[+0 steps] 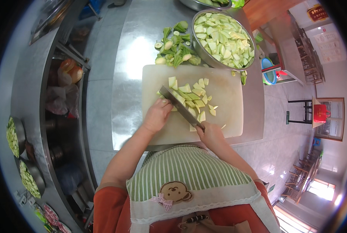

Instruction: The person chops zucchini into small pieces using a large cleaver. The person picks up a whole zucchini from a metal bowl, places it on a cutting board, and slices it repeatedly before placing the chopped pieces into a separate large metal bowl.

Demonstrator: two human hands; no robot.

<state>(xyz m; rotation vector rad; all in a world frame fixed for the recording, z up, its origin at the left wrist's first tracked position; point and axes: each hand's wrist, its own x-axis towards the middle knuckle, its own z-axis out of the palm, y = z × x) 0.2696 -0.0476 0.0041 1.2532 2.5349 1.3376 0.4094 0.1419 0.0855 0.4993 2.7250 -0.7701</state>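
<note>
My right hand (212, 134) is closed round the handle of a cleaver (182, 108), whose blade slants up and left across the white cutting board (226, 99). Beside the blade, near its far end, my left hand (159, 113) rests with bent fingers over the board's left part; whether it holds a piece is hidden. Cut pale green vegetable pieces (193, 96) lie on the board, mostly to the right of the blade. A large steel bowl (204, 54) heaped with similar pieces stands at the board's far right corner, and green trimmings (176, 49) are piled beyond the board.
The board lies on a steel table (132, 96). Another steel bowl (205, 5) stands at its far edge. To the left, past the floor, a steel counter (27, 87) holds bowls of cut vegetable (29, 179), with plastic bags (64, 99) on a shelf below. A chair (301, 110) stands off to the right.
</note>
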